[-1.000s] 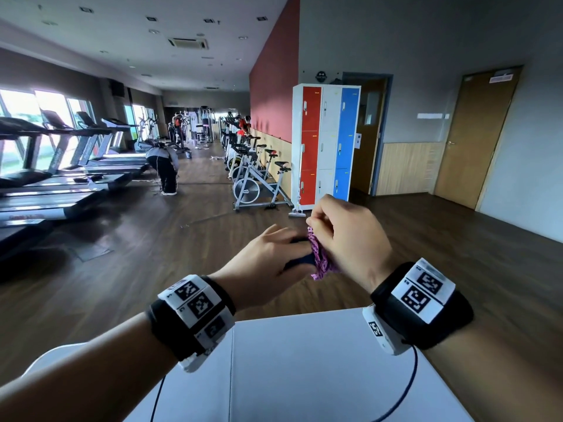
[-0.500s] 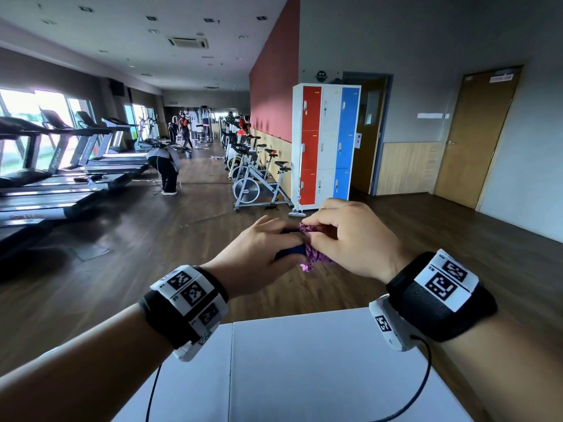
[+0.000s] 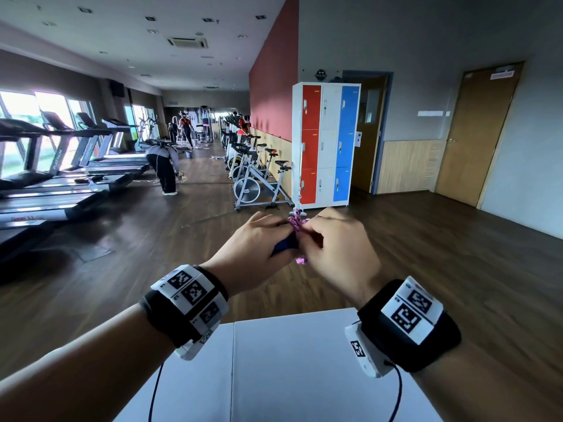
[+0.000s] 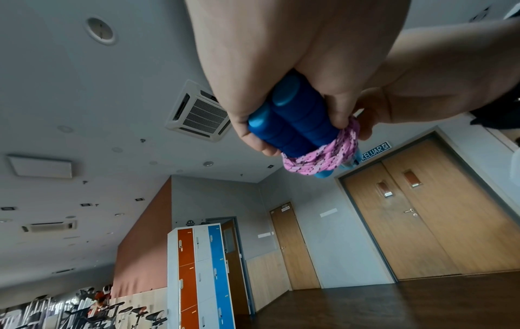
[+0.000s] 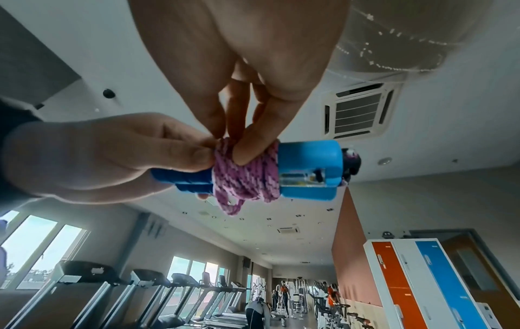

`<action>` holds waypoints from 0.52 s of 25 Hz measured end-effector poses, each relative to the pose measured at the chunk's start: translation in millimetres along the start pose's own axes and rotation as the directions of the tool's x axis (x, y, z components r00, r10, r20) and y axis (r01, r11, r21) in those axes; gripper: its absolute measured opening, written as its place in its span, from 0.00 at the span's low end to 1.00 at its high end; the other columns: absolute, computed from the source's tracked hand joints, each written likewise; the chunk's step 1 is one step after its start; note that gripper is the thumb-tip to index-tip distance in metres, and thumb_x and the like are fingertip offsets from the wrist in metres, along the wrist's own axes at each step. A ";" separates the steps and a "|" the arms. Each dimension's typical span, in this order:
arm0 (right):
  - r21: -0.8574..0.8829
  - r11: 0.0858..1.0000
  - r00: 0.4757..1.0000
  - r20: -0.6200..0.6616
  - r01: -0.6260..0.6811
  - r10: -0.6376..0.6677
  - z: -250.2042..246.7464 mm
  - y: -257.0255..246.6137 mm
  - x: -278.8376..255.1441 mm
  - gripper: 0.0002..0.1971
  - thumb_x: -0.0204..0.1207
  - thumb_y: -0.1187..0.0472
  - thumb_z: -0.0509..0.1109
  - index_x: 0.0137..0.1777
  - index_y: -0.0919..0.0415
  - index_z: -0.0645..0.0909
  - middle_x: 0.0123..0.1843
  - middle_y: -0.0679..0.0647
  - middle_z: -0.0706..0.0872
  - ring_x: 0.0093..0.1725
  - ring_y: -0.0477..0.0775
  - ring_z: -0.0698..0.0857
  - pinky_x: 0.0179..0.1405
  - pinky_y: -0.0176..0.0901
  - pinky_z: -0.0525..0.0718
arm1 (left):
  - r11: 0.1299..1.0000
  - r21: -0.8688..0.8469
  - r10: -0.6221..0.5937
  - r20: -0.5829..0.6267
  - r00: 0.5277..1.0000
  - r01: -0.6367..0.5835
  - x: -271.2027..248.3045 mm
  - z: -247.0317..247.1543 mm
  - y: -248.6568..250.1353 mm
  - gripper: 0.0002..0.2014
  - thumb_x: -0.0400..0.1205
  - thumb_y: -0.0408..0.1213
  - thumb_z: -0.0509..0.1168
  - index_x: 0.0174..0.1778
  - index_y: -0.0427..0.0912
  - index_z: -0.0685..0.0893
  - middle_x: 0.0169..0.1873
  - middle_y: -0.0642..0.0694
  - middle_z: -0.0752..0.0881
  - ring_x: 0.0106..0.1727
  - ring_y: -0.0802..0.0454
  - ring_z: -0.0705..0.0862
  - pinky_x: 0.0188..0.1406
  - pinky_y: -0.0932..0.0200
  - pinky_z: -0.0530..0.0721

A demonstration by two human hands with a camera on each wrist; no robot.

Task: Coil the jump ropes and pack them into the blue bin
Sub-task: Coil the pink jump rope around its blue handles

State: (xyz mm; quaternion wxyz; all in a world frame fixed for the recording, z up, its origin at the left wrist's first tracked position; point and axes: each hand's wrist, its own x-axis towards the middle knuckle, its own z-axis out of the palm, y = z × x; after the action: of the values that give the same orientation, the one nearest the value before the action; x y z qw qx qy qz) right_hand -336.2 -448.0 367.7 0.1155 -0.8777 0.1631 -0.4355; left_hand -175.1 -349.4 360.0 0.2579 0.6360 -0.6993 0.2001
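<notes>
- Head view: the right hand (image 3: 335,251) had dropped from its raised position a second earlier to meet the left hand (image 3: 249,251) above the white table (image 3: 304,376); lockers (image 3: 326,144) stood across the gym's wooden floor.
- Left wrist view: the left hand grasped the paired blue handles (image 4: 292,124), pink rope (image 4: 323,158) wound around them.
- Right wrist view: right fingertips (image 5: 247,153) pinched the coil; treadmills (image 5: 112,296) lined the windows.
</notes>
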 end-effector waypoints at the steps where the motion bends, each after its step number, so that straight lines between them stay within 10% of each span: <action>1: -0.007 1.000 1.000 0.024 -0.017 0.017 3.1 -0.6 0.0 0.10 0.72 0.49 0.73 0.43 0.55 0.90 0.42 0.49 0.84 0.39 0.51 0.85 0.39 0.48 0.83 | 1.000 0.013 -0.005 -0.001 1.000 0.005 -0.1 0.5 -0.2 0.12 0.83 0.48 0.63 0.48 0.45 0.86 0.45 0.52 0.82 0.49 0.47 0.79 0.58 0.49 0.78; 4: 0.046 0.993 0.993 0.044 -0.108 0.106 7.2 1.2 6.3 0.05 0.71 0.53 0.76 0.40 0.53 0.88 0.41 0.48 0.84 0.37 0.48 0.83 0.33 0.28 0.72 | 1.000 0.008 -0.022 -0.017 1.000 0.023 -1.3 0.0 0.0 0.14 0.81 0.52 0.62 0.46 0.46 0.85 0.44 0.53 0.82 0.48 0.49 0.77 0.57 0.57 0.75; 13: 0.213 0.976 0.995 -0.075 -0.054 0.071 20.6 4.1 5.6 0.07 0.80 0.58 0.67 0.45 0.57 0.85 0.44 0.49 0.84 0.43 0.48 0.81 0.40 0.39 0.69 | 0.913 -0.341 -0.285 -0.145 0.948 0.223 1.6 -5.0 5.1 0.08 0.82 0.45 0.66 0.52 0.49 0.88 0.49 0.56 0.85 0.57 0.54 0.80 0.60 0.60 0.76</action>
State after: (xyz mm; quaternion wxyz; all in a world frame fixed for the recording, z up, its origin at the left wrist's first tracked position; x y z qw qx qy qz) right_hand -317.2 -452.7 358.1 0.2145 -0.8364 0.1484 -0.4822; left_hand -179.8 -347.0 365.1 0.4474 0.6493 -0.6054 0.1087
